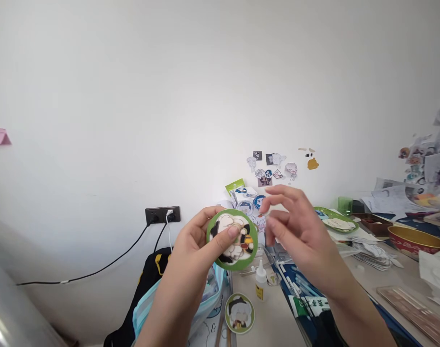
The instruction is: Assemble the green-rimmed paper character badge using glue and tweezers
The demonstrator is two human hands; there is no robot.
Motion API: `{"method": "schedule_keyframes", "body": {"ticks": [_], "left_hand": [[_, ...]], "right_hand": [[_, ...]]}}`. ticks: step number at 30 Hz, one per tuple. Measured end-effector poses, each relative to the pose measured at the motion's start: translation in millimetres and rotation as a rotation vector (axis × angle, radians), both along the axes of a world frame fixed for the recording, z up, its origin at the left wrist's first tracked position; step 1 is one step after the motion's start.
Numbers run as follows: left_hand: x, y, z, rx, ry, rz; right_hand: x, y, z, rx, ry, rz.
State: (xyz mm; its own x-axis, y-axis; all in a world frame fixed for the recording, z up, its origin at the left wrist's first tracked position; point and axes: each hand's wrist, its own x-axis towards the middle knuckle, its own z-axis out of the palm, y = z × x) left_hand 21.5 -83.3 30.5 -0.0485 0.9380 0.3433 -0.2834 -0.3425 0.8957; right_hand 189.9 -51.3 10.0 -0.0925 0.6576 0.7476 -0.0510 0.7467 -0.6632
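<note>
My left hand (194, 255) grips a round green disc (251, 255) by its left side, the thumb pressed on the cartoon paper cutouts (227, 224) on its face. To the right of the disc my right hand (295, 231) is raised with its fingers curved and apart, and I see nothing in it. Below, on the table, a small white glue bottle (260, 284) with a pointed nozzle stands upright. Nearer to me lies a second round piece (239, 313) with a green rim and a cartoon figure on it.
Behind my left arm hangs a light-blue bag (144, 308). Pens (292, 284) lie below my right hand. On the right are paper cutouts (373, 253), a red-and-gold tin (418, 239) and a green plate (352, 229). A socket (162, 214) with cables is on the wall.
</note>
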Motion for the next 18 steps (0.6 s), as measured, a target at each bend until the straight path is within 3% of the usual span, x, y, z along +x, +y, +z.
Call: {"method": "schedule_keyframes", "body": {"ticks": [2,8,14,16,18], "left_hand": [[-2,2,-0.1,-0.026,-0.031,-0.079],[-5,7,-1.7,-0.199,-0.191,-0.332],[1,15,-8.8,-0.290,-0.308,-0.468],[4,19,-12.8,-0.276,-0.282,-0.557],[6,23,-16.6,-0.271,-0.192,-0.631]], "right_hand": [[-2,0,-0.3,0.003,-0.043,0.016],[-2,-2,-5.0,0.192,0.037,-0.161],[0,-9,5.2,0.598,-0.231,-0.194],[-1,-8,7.3,0.621,-0.254,-0.161],[-1,-6,7.0,0.541,-0.218,-0.113]]}}
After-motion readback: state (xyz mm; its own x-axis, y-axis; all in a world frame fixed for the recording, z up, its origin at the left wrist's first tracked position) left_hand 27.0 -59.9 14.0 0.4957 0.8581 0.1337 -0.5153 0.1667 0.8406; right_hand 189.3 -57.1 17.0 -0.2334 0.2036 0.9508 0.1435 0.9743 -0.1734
